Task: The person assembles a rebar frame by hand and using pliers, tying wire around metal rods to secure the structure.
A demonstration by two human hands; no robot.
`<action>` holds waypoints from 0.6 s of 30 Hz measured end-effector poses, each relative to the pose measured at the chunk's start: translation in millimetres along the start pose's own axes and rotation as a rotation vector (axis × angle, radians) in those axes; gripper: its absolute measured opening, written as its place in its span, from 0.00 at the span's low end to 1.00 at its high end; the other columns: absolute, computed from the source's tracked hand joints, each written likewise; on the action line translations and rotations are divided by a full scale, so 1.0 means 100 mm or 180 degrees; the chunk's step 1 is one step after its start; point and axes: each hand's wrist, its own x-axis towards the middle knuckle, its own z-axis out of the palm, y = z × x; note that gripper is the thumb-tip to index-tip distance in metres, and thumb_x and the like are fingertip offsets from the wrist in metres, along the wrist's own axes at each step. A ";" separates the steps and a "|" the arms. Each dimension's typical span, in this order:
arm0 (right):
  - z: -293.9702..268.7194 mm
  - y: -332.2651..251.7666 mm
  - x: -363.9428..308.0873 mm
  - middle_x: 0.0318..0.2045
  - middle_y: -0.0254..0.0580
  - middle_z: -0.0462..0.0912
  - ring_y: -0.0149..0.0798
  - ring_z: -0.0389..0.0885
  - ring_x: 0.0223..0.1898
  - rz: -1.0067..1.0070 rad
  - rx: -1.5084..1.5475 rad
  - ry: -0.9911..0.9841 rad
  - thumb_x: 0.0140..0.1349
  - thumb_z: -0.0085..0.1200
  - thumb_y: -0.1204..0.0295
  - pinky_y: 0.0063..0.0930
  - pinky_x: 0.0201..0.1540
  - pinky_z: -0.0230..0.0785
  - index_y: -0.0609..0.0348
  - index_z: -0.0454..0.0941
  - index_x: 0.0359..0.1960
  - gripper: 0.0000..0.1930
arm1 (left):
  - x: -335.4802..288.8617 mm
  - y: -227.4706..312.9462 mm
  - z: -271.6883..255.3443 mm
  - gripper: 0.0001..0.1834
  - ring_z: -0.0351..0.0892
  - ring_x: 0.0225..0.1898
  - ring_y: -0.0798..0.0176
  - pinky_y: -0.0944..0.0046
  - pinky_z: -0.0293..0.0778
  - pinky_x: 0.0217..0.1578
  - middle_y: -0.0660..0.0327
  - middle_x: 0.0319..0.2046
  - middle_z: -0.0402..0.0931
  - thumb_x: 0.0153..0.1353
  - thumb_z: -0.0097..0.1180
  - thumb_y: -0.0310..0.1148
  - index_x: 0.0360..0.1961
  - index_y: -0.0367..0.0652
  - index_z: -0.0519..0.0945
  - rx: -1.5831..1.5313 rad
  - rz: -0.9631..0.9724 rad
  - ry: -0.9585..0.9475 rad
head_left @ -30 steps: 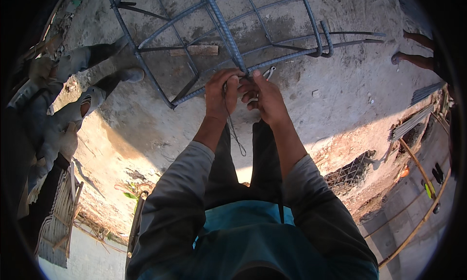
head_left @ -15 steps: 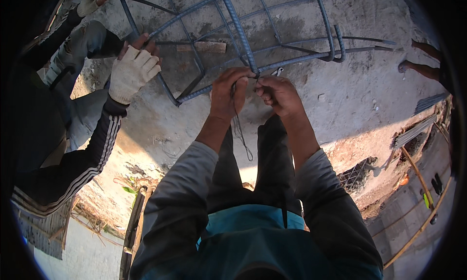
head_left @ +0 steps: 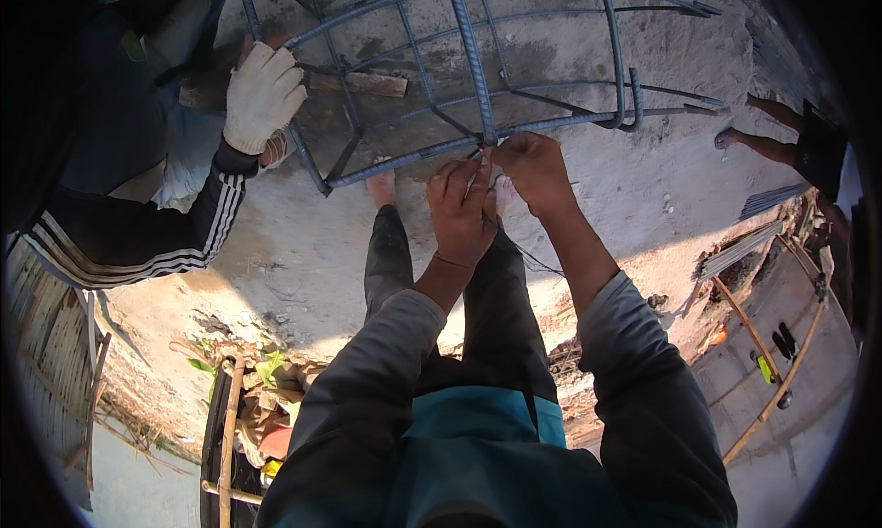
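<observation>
A cage of ribbed steel rebar point(head_left: 473, 60) spans the top of the view. At the joint where an upright bar meets the near lower bar, both my hands come together. My left hand point(head_left: 462, 207) is closed, its fingertips pinched just under the joint. My right hand point(head_left: 535, 172) is closed too, thumb and fingers pinching right beside the joint. Thin dark tie wire point(head_left: 540, 264) trails out between my hands and below my right forearm. The twist at the joint is mostly hidden by my fingers.
At left, a co-worker's gloved hand point(head_left: 265, 98) grips the cage's corner. A wooden block point(head_left: 358, 84) lies under the bars. Another person's legs point(head_left: 772, 140) show at far right, near bundled rods point(head_left: 749, 248). Bamboo poles point(head_left: 231, 427) stand lower left.
The cage appears slightly shifted in view. My left hand has dropped below the joint, and my right hand has come over it. The hanging wire now trails to the right.
</observation>
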 end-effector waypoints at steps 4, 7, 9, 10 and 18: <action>0.04 -0.09 -0.09 0.25 0.48 0.80 0.48 0.81 0.24 -0.1722 -0.2573 0.0383 0.53 0.57 0.72 0.36 0.28 0.73 0.63 0.78 0.28 0.06 | -0.20 0.32 0.21 0.20 0.73 0.51 0.45 0.51 0.70 0.50 0.53 0.49 0.73 0.52 0.54 0.18 0.49 0.36 0.78 -0.0885 -0.0780 0.0071; -0.05 -0.06 -0.08 0.28 0.46 0.81 0.44 0.81 0.27 -0.2062 -0.2789 0.0189 0.55 0.57 0.71 0.35 0.30 0.73 0.61 0.79 0.33 0.07 | -0.29 0.46 0.25 0.21 0.76 0.48 0.44 0.53 0.73 0.47 0.50 0.48 0.73 0.52 0.52 0.17 0.50 0.34 0.76 -0.1419 -0.1021 -0.0327; -0.19 0.00 -0.05 0.30 0.43 0.82 0.41 0.81 0.29 -0.1445 -0.1812 -0.0317 0.58 0.57 0.69 0.35 0.32 0.73 0.60 0.80 0.36 0.09 | -0.30 0.55 0.19 0.22 0.78 0.46 0.47 0.55 0.75 0.47 0.48 0.47 0.74 0.50 0.53 0.17 0.49 0.34 0.76 -0.1624 -0.1131 -0.0479; -0.28 0.04 -0.05 0.31 0.41 0.82 0.39 0.81 0.31 -0.0820 -0.0927 -0.0711 0.60 0.56 0.67 0.34 0.34 0.73 0.60 0.81 0.38 0.10 | -0.28 0.56 0.14 0.22 0.79 0.46 0.49 0.57 0.75 0.47 0.48 0.47 0.74 0.50 0.53 0.17 0.49 0.34 0.76 -0.1673 -0.1184 -0.0516; -0.23 0.15 0.03 0.32 0.38 0.83 0.30 0.78 0.34 0.1016 0.0774 -0.1228 0.66 0.52 0.48 0.27 0.42 0.68 0.63 0.83 0.43 0.26 | -0.41 0.42 -0.18 0.19 0.82 0.43 0.58 0.63 0.76 0.45 0.52 0.43 0.78 0.56 0.52 0.18 0.51 0.37 0.75 -0.2419 -0.1736 -0.0903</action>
